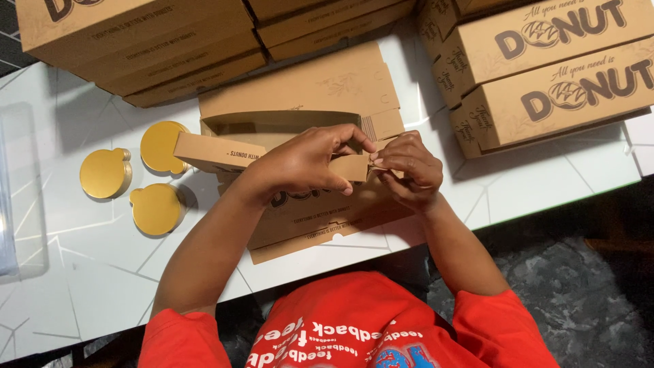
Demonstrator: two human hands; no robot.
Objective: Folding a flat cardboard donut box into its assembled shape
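A flat brown cardboard box [300, 88], partly folded up, lies on the white table [82, 266] in front of me. My left hand [306, 163] grips a side wall and small flap near the box's right end. My right hand [409, 167] pinches the same flap from the right, fingertips touching the left hand's. Both hands hide the corner they hold. The box's long left wall [218, 153] stands tilted, and its lid panel stretches away toward the stacks behind.
Three stacks of round gold cake boards [105, 174] [162, 145] [157, 208] sit left of the box. Piles of closed brown boxes stand at the back left [136, 41] and back right [545, 75]. The table edge runs near my red shirt [354, 327].
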